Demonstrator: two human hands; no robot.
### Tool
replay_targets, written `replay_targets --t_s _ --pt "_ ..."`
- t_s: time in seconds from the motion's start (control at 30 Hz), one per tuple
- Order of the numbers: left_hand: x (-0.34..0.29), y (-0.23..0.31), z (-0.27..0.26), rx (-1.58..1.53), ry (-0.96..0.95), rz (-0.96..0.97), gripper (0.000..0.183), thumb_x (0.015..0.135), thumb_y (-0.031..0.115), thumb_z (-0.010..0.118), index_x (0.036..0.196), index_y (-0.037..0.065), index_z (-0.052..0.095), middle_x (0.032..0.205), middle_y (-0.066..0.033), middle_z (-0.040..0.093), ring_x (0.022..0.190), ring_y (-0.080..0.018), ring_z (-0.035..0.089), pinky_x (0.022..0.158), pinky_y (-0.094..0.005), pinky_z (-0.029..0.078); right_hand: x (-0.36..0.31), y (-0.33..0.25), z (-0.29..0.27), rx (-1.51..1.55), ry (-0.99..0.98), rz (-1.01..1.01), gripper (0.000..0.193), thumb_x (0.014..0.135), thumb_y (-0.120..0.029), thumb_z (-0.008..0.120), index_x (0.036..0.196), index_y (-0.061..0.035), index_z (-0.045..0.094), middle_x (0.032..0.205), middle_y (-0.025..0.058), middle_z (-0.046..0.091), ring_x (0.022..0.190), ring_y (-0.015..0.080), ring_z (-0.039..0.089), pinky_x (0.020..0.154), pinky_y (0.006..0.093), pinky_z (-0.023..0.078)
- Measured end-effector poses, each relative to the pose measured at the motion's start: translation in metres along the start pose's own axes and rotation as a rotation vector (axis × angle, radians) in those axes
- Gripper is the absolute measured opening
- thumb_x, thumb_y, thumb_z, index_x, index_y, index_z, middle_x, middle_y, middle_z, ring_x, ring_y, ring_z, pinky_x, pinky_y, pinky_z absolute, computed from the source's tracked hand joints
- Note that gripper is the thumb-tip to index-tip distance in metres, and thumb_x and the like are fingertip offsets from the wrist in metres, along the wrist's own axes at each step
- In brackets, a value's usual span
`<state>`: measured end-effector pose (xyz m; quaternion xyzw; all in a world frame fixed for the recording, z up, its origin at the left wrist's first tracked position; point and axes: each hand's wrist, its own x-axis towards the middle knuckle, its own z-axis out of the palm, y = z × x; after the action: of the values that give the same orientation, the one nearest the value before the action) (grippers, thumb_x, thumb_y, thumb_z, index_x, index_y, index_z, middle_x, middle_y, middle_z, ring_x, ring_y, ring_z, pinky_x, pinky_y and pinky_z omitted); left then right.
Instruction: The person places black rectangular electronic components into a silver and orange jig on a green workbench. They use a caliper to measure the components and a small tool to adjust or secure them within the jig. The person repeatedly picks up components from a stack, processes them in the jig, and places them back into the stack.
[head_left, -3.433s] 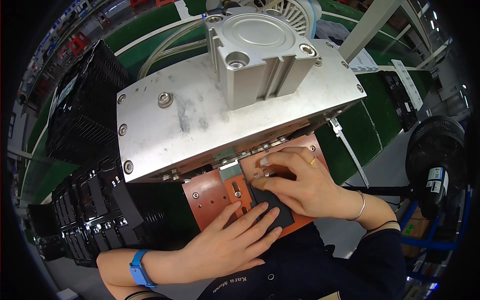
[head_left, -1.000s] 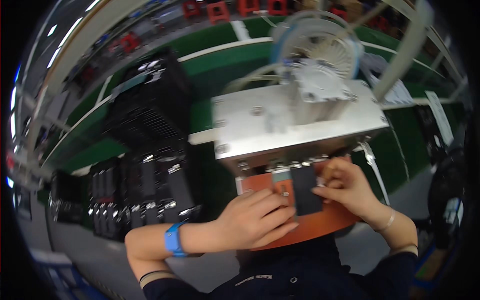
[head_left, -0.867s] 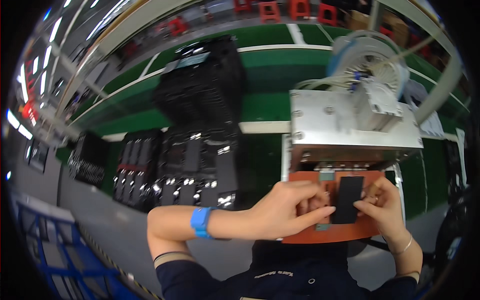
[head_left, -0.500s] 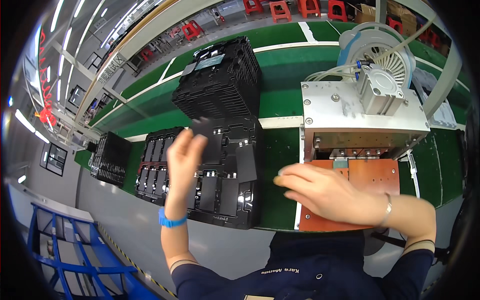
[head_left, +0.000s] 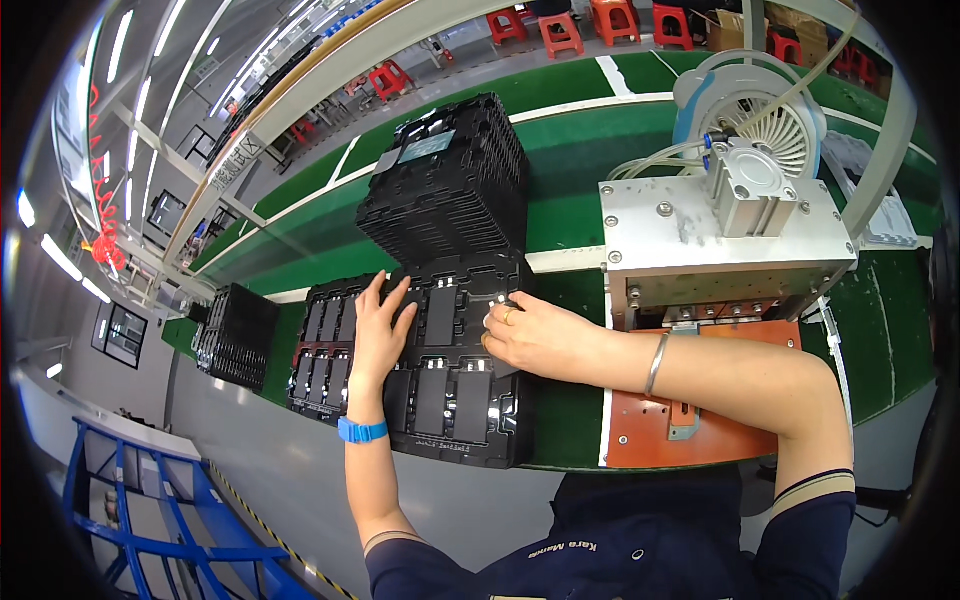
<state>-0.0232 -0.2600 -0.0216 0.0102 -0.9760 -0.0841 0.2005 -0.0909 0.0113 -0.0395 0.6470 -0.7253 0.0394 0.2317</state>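
Observation:
A black plastic tray (head_left: 437, 385) holds several flat black rectangular parts (head_left: 440, 315) with small silver tabs, each in its own pocket. My left hand (head_left: 378, 335) is over the tray's left part, its fingers spread and nothing seen in them. At the upper right pocket is my right hand (head_left: 540, 338), its fingers bent and pressed together around a flat black part, mostly hidden under them. A second filled tray (head_left: 322, 350) lies to the left.
Behind the tray stands a tall stack of black trays (head_left: 450, 190); another stack (head_left: 235, 335) is at the far left. A metal press (head_left: 725, 235) with an orange base plate (head_left: 750, 400) stands at right, a fan (head_left: 760, 110) behind it. Below left is a blue metal frame (head_left: 150, 465).
My right hand has moved left from the press side onto the tray's right part. My left hand, blurred before, now rests spread over the tray. The view has shifted slightly.

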Motion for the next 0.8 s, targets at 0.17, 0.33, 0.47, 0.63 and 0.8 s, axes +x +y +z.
replay_targets --t_s 0.17,0.33,0.47,0.63,0.8 --pt "0.001 -0.002 0.006 0.049 -0.070 -0.033 0.035 0.091 0.023 0.062 0.125 0.013 0.063 0.144 -0.0220 0.042 0.132 -0.0407 0.038 0.109 -0.0449 0.034 -0.003 -0.002 -0.011 -0.087 0.019 0.002 0.021 0.084 -0.016 0.057 0.098 -0.0035 0.064 0.101 0.0075 0.065 0.110 0.0220 0.058 0.098 0.0395 0.043" --pt "0.008 -0.007 0.003 0.087 -0.017 0.042 0.032 0.090 0.021 0.064 0.119 0.010 0.067 0.141 -0.0228 0.046 0.129 -0.0400 0.041 0.109 -0.0438 0.035 -0.038 -0.016 -0.067 -0.098 0.286 -0.027 0.027 0.081 -0.018 0.058 0.102 -0.0022 0.065 0.103 0.0091 0.066 0.108 0.0230 0.058 0.099 0.0409 0.043" --pt "0.006 0.009 -0.027 0.146 0.189 0.088 0.027 0.088 0.013 0.064 0.113 0.004 0.068 0.134 -0.0202 0.052 0.123 -0.0366 0.048 0.106 -0.0432 0.036 -0.115 -0.036 -0.116 -0.190 0.374 0.053 0.025 0.080 -0.020 0.059 0.098 -0.0038 0.067 0.100 0.0037 0.059 0.083 0.0163 0.054 0.075 0.0278 0.045" --pt "0.011 0.109 -0.055 0.076 0.424 0.428 0.021 0.084 0.002 0.064 0.103 -0.001 0.070 0.112 -0.0148 0.066 0.107 -0.0325 0.059 0.093 -0.0435 0.046 -0.217 -0.040 -0.138 -0.217 0.235 0.423 0.021 0.075 -0.012 0.065 0.095 -0.0072 0.068 0.100 0.0051 0.060 0.074 0.0142 0.058 0.061 0.0265 0.048" --pt "-0.005 0.210 -0.054 -0.119 0.138 1.022 0.025 0.081 0.021 0.070 0.101 0.007 0.070 0.102 -0.0107 0.067 0.101 -0.0269 0.062 0.090 -0.0424 0.047 -0.233 -0.059 -0.138 0.241 0.121 0.725 0.024 0.076 -0.005 0.065 0.100 -0.0054 0.066 0.103 0.0066 0.064 0.086 0.0203 0.062 0.067 0.0295 0.052"
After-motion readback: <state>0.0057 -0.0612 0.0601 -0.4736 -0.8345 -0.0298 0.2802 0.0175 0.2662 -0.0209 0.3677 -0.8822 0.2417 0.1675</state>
